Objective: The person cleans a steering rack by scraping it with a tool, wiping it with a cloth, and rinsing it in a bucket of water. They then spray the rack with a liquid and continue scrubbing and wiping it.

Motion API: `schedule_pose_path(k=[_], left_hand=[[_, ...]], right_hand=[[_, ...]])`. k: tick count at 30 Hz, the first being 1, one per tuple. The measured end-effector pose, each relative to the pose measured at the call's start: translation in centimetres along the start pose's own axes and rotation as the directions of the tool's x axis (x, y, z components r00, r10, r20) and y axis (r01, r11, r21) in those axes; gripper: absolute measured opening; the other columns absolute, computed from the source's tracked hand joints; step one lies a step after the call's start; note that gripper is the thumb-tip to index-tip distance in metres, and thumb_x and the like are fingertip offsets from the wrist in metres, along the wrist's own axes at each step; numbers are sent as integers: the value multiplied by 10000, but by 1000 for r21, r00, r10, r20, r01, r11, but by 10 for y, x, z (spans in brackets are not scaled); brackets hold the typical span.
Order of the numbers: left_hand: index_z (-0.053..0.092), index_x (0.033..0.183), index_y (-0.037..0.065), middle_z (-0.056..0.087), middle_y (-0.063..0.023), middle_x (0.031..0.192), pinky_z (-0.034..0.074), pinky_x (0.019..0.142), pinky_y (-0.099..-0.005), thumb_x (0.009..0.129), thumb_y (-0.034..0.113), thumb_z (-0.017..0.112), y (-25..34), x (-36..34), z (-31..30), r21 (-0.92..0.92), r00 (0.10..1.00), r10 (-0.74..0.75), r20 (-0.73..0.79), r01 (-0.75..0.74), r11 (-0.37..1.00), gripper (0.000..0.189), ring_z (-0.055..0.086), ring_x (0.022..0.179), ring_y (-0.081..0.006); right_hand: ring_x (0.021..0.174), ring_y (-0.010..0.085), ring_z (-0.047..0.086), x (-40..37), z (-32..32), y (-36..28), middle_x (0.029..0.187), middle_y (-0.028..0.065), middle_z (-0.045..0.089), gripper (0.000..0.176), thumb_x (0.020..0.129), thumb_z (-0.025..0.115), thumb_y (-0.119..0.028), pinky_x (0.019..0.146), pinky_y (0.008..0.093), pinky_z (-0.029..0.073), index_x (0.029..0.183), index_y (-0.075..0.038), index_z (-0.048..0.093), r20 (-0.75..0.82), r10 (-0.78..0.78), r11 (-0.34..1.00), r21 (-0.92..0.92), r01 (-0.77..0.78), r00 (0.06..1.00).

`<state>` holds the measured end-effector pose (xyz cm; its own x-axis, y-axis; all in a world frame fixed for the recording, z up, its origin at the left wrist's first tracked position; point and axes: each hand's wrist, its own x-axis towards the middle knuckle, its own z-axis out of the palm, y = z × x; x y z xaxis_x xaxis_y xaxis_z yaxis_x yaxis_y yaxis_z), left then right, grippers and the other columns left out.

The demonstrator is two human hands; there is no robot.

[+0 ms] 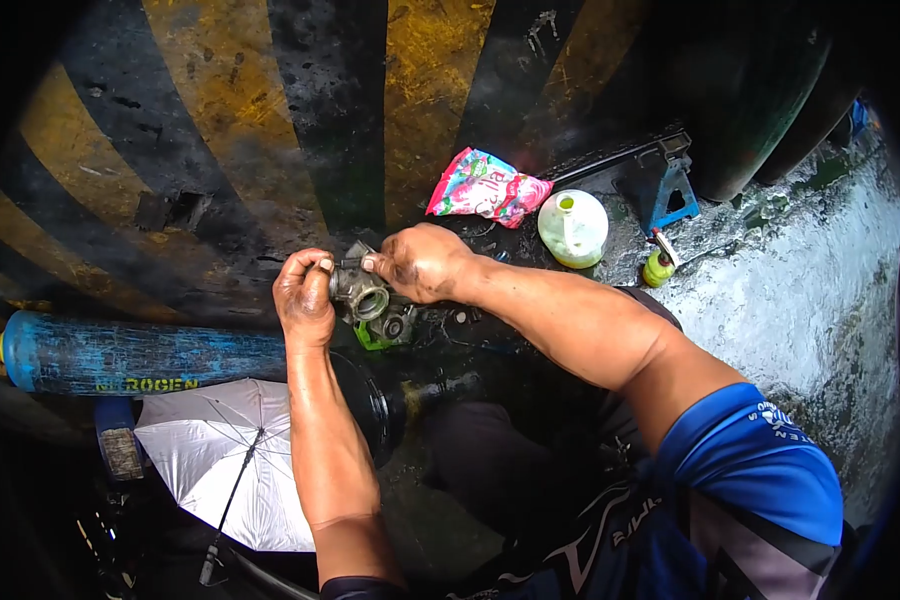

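Note:
A greasy metal housing with a round bore [368,302] is held up between both hands. My left hand [306,300] is closed on its left side, with thumb and fingers pinching the edge. On the other side, my right hand [422,262] is curled into a fist, its thumb pressed against the upper right of the housing. Just below and behind lies another dirty metal part with a round boss [397,325], beside a bright green piece [369,338]. The palm side of my right hand is hidden.
A blue nitrogen cylinder [150,354] lies at left above a silver umbrella [205,450]. Beyond my right forearm are a pink packet [485,190], a white jug [573,230], a small green bottle [658,268] and a blue stand [676,200]. A striped surface [335,110] spans the back.

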<state>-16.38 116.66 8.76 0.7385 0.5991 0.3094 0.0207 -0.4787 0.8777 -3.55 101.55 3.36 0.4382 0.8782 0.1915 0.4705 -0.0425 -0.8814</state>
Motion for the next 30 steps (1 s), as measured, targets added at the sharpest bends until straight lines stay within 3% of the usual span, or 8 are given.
schedule_pose_path(k=[6, 10, 12, 14, 17, 20, 24, 30], left_hand=[[657, 856, 25, 595, 31, 793, 391, 705, -210, 807, 122, 658, -12, 1, -6, -30, 998, -23, -59, 21, 999, 109, 497, 739, -60], [658, 855, 30, 590, 40, 782, 385, 674, -203, 806, 135, 664, -5, -3, -4, 13, 999, -35, -36, 35, 999, 116, 486, 714, -51], [657, 854, 30, 588, 41, 780, 381, 668, -199, 811, 134, 661, -16, 1, -9, -29, 995, -39, -91, 37, 999, 113, 482, 713, -45], [658, 862, 27, 587, 41, 780, 378, 666, -197, 815, 131, 658, -14, 3, -6, -51, 995, -43, -87, 39, 998, 113, 480, 715, -43], [665, 880, 20, 600, 32, 790, 395, 672, -203, 816, 112, 657, -14, 1, -4, -11, 993, -26, -118, 25, 1000, 112, 494, 711, -51], [667, 880, 18, 602, 30, 794, 396, 670, -203, 819, 101, 654, -15, 4, -2, -89, 986, -72, -153, 59, 994, 104, 494, 705, -54], [665, 888, 13, 604, 26, 799, 398, 685, -202, 822, 93, 650, -16, 5, -1, -14, 982, -46, -183, 44, 999, 105, 502, 721, -61], [653, 873, 1, 593, 19, 798, 395, 681, -206, 814, 106, 651, -20, 4, -3, -16, 966, -95, -241, 94, 995, 120, 496, 725, -64]], right_hand=[[826, 419, 617, -9, 14, 28, 797, 211, 651, 476, 984, 425, -395, 733, 480, 484, 770, -43, 663, 83, 80, 997, -13, -79, 993], [762, 439, 594, 9, 39, 41, 735, 225, 614, 438, 965, 467, -370, 647, 488, 457, 751, -29, 639, -130, -158, 983, 69, 168, 979], [680, 424, 575, -5, 36, 64, 680, 212, 597, 437, 969, 472, -360, 597, 469, 447, 733, -33, 639, 54, 124, 987, 101, -129, 991], [616, 397, 531, -14, 28, 60, 639, 206, 579, 417, 972, 491, -321, 584, 443, 443, 710, -30, 636, 20, 72, 995, 65, -73, 997], [625, 383, 514, -10, 60, 61, 633, 199, 576, 388, 971, 507, -274, 615, 419, 449, 696, -31, 632, 29, 223, 814, 545, -202, 974], [619, 397, 524, -10, 93, 81, 615, 197, 559, 397, 957, 545, -309, 608, 417, 439, 681, -35, 626, -106, 108, 882, 469, -46, 988], [807, 421, 611, -9, 44, 54, 774, 215, 642, 483, 975, 455, -398, 709, 477, 482, 724, -39, 658, -57, 161, 987, 20, -160, 985], [909, 390, 632, -16, 29, 57, 896, 194, 679, 456, 987, 416, -409, 800, 471, 499, 861, -74, 700, 63, 233, 967, -119, -224, 971]])
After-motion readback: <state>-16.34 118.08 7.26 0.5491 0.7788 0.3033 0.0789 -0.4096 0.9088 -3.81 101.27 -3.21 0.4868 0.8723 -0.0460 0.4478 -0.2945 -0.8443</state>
